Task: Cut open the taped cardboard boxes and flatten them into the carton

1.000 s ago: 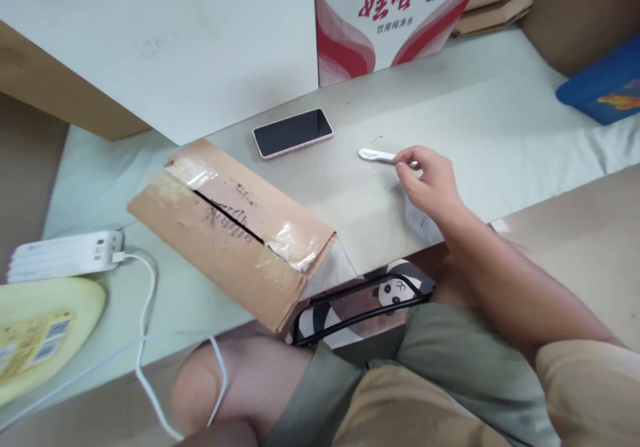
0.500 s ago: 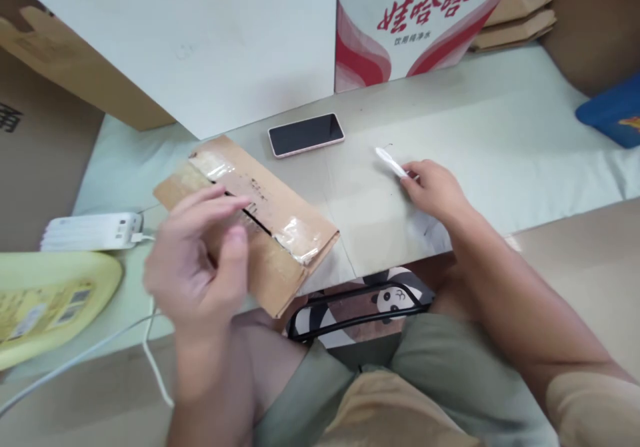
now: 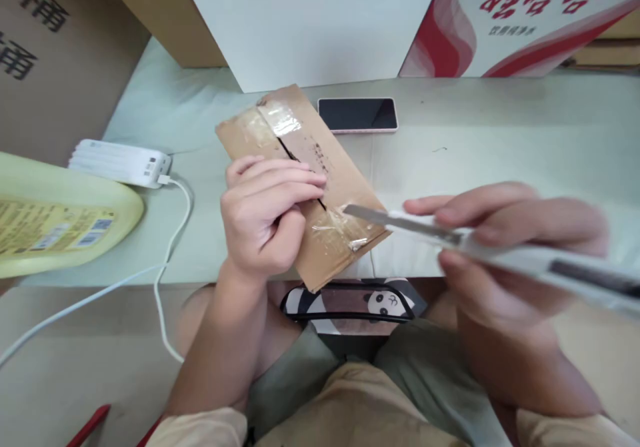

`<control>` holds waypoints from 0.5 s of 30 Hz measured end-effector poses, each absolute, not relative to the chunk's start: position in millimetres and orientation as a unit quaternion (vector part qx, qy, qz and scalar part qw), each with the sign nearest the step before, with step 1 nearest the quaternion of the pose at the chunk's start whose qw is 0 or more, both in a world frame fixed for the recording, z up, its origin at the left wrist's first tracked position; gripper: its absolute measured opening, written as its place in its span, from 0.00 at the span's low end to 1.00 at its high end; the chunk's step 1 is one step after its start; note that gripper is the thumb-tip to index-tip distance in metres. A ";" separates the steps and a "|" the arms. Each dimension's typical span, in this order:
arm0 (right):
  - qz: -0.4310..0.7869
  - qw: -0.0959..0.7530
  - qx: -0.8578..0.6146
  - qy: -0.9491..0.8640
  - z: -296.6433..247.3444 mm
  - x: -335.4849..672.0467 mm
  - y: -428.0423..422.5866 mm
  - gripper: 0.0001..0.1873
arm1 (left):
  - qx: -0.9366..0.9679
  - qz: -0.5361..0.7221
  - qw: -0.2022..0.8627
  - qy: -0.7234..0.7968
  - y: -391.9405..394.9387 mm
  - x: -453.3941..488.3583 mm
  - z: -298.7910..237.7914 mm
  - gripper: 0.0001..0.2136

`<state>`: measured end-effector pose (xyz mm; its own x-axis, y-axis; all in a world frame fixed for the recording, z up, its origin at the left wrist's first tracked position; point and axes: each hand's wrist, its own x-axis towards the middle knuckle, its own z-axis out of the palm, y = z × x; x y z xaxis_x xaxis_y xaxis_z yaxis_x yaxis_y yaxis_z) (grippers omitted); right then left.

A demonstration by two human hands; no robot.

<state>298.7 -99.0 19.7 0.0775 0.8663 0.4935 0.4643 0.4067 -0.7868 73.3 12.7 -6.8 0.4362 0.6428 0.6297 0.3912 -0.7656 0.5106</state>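
Observation:
A flat brown cardboard box [image 3: 350, 173] with clear tape at both ends of its dark seam lies slantwise at the front edge of the table. My left hand [image 3: 265, 213] presses on its top, steadying it with the fingers together across the seam and the thumb bent in. My right hand [image 3: 505, 247] is closed around a white utility knife [image 3: 520, 263], held close to the camera. Its blade is out and points left, over the taped right end of the box. Whether the blade touches the tape, I cannot tell.
Behind the box lies a phone [image 3: 357, 115], with white cartons [image 3: 320, 27] at the back. On the left are a white power bank [image 3: 120, 163] with a cable and a yellow bottle [image 3: 65, 213]. A panda-print item [image 3: 350, 303] sits below the table edge.
My left hand has come down onto the cardboard box. My right hand has lifted the utility knife off the table and brought it left and nearer, its blade now showing. The view has shifted.

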 end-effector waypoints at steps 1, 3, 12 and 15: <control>0.192 0.522 -0.488 -0.673 17.5 295.6 -99.1 0.09 | 0.833 0.439 0.147 0.301 13.3 72.2 -8.0 0.13; 0.178 0.531 -0.457 -0.691 12.7 291.9 -96.7 0.12 | 0.831 0.453 0.148 0.288 14.2 70.2 -10.3 0.13; 0.182 0.512 -0.472 -0.694 13.3 289.4 -92.3 0.08 | 0.830 0.437 0.149 0.314 12.2 68.2 -11.7 0.14; 0.184 0.509 -0.450 -0.711 10.8 288.9 -92.0 0.05 | 0.832 0.415 0.140 0.339 11.5 69.0 -10.9 0.14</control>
